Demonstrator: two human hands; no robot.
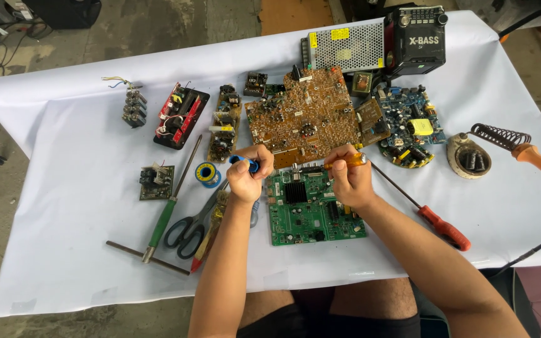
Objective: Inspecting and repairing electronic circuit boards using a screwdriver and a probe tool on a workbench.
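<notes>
Down over the white-clothed table [64, 188] from my head cam: my right hand [350, 181] has its fingers clamped on an amber-handled tool [345, 161], long axis lying nearly level and pointing left over the top edge of the green circuit board [313, 209]. My left hand [250, 175] is curled shut around a small blue thing [245, 164], can't tell what. I'd guess the board is light, stiff and fragile, so hold it by the bare edges. Scissors [189, 228] lie just left.

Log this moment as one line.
left hand: grips blue tool | right hand: holds orange-handled tool | both over green circuit board
</notes>
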